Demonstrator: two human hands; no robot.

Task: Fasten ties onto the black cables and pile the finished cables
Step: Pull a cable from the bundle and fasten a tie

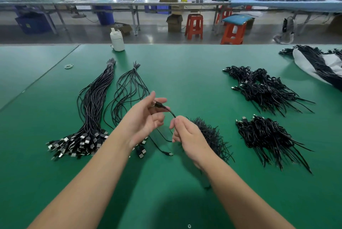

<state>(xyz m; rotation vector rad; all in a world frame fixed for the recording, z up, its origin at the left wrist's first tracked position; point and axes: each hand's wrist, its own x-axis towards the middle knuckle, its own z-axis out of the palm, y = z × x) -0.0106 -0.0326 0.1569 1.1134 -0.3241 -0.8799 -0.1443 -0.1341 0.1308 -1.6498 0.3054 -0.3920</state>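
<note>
Tangling is your main risk: the cable (pixel 167 111) you hold sags toward loose cables (pixel 127 88) below and could snag them as you coil. Your left hand (pixel 148 117) pinches its plug end; your right hand (pixel 185 132) grips the cord just beside. It looks thin, black, limp, untied, raised over the mat (pixel 185 73).

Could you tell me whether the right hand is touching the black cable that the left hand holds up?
Touching. The head view shows the right hand pinching the black cable just below the plug held by the left hand, with no gap visible.
</note>
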